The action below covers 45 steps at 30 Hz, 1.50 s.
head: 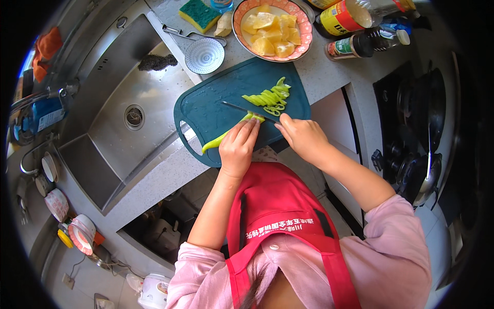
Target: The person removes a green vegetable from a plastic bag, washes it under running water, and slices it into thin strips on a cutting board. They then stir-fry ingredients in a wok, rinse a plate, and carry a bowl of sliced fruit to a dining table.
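On a dark green cutting board [208, 96] lies a long light-green pepper [216, 143], held down near its right end by the fingers of my left hand [239, 145]. My right hand [305, 137] is closed on a kitchen knife [243, 109], whose blade points to the upper left and lies across the pepper's right end. Most of the knife's handle is hidden in my hand. Slanting slices of green pepper [266, 97] lie in a row on the board beyond the knife, with several thin rings [274, 109] nearer the blade.
A steel sink [112, 104] is at the left. Behind the board stand a small patterned dish [204, 56], a plate [305, 42] of yellow fruit chunks, a sponge [198, 15] and a peeler-like metal tool [181, 33]. Bottles [362, 46] are at the back right; pans [420, 174] are on the right.
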Each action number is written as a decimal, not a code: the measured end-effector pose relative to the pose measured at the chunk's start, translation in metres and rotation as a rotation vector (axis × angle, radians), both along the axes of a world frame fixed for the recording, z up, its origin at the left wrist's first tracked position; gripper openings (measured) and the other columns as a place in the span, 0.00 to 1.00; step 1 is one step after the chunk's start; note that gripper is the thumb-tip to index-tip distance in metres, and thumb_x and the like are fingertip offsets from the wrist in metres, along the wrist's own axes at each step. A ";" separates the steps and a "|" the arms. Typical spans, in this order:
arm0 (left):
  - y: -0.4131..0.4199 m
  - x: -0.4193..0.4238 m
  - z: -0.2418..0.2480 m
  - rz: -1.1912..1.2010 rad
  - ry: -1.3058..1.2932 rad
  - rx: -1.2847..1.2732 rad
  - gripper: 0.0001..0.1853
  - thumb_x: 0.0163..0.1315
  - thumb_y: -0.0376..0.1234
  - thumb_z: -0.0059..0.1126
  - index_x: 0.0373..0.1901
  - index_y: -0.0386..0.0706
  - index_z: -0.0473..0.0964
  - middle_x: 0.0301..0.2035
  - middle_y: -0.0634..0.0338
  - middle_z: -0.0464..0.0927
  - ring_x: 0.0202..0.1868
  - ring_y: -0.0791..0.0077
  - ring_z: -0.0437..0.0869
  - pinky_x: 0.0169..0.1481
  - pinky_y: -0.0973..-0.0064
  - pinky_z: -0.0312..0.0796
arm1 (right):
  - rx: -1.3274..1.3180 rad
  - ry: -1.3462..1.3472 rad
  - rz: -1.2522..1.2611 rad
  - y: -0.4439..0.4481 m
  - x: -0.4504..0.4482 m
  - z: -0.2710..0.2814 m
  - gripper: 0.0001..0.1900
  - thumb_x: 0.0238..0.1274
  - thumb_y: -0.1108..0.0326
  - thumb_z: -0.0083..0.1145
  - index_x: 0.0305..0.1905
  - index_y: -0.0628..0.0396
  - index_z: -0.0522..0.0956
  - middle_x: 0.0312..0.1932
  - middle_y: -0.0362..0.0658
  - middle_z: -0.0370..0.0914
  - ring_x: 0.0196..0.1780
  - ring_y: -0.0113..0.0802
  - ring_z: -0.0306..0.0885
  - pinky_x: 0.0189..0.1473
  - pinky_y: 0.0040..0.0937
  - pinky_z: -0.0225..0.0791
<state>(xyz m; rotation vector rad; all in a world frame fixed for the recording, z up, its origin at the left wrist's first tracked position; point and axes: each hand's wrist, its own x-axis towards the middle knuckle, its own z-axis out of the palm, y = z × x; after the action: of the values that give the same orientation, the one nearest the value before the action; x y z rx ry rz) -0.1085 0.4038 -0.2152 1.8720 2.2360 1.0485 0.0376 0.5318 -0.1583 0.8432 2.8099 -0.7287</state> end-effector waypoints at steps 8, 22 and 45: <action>0.000 0.004 0.006 0.026 -0.006 -0.101 0.16 0.48 0.26 0.58 0.41 0.42 0.83 0.41 0.63 0.83 0.46 0.68 0.84 0.46 0.74 0.78 | 0.109 -0.059 0.077 -0.007 0.010 -0.011 0.08 0.68 0.66 0.53 0.37 0.57 0.69 0.19 0.50 0.78 0.24 0.47 0.82 0.23 0.40 0.75; -0.006 0.002 0.001 0.043 -0.003 -0.054 0.16 0.50 0.27 0.57 0.43 0.42 0.83 0.44 0.64 0.82 0.48 0.70 0.84 0.48 0.77 0.77 | 0.041 -0.136 0.089 -0.002 0.014 0.004 0.08 0.69 0.64 0.51 0.38 0.57 0.68 0.19 0.51 0.78 0.26 0.49 0.82 0.25 0.43 0.75; -0.009 0.001 0.003 0.067 0.008 -0.047 0.14 0.48 0.26 0.59 0.38 0.43 0.84 0.40 0.63 0.83 0.44 0.69 0.85 0.45 0.75 0.78 | 0.036 0.035 0.050 -0.015 -0.012 -0.032 0.08 0.68 0.65 0.52 0.37 0.58 0.68 0.20 0.51 0.77 0.25 0.49 0.81 0.24 0.43 0.74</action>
<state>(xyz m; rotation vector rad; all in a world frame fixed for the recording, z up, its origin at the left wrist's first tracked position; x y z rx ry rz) -0.1076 0.3953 -0.2121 1.7980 2.3220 0.9891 0.0261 0.5169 -0.1905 0.7700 2.8716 -0.6940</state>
